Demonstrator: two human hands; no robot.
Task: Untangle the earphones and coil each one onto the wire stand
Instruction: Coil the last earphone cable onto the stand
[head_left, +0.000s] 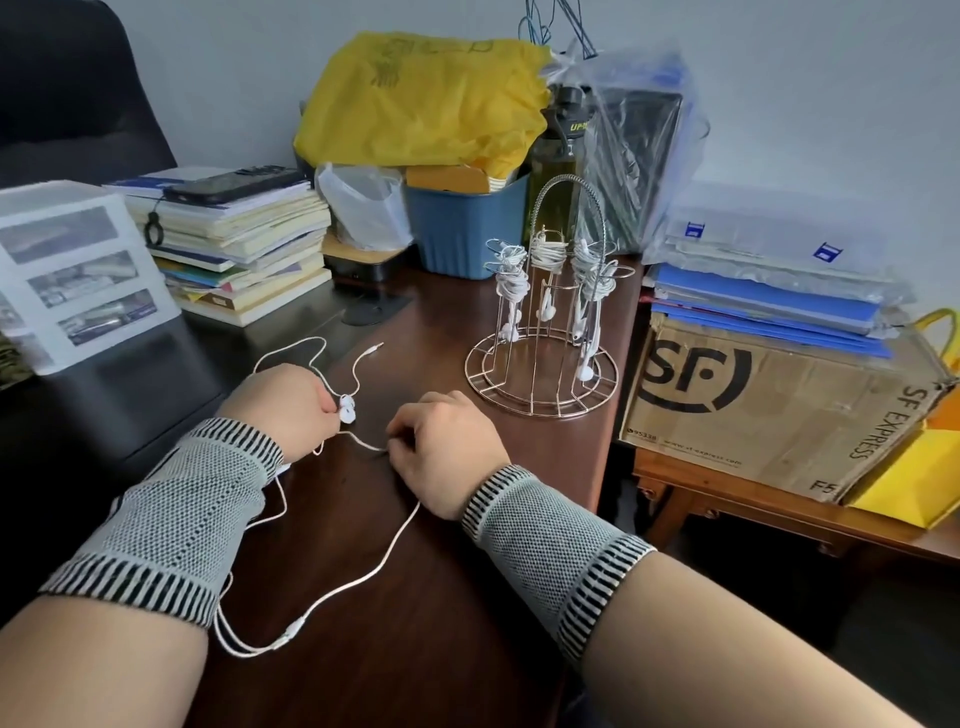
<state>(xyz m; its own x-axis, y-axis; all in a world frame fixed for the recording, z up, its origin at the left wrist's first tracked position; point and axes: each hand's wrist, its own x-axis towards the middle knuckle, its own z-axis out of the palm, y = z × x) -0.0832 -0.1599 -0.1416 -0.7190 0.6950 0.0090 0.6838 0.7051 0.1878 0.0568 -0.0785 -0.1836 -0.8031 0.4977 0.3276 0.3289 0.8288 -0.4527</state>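
Both hands gripping white earphone cable (363, 577) at frame centre: left hand (291, 405) pinching earbuds (347, 408), right hand (447, 452) pinching cord; wire stand (543, 332) sitting upper right.

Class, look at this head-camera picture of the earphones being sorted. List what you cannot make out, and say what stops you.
- Fingertips of the left hand and right hand: curled under, hidden by the hands' backs.
- Loose earphone cable: part passes beneath the left wrist band.
- Coiled earphones on the wire stand: too small and overlapping to count.
- Yellow bag: contents covered.
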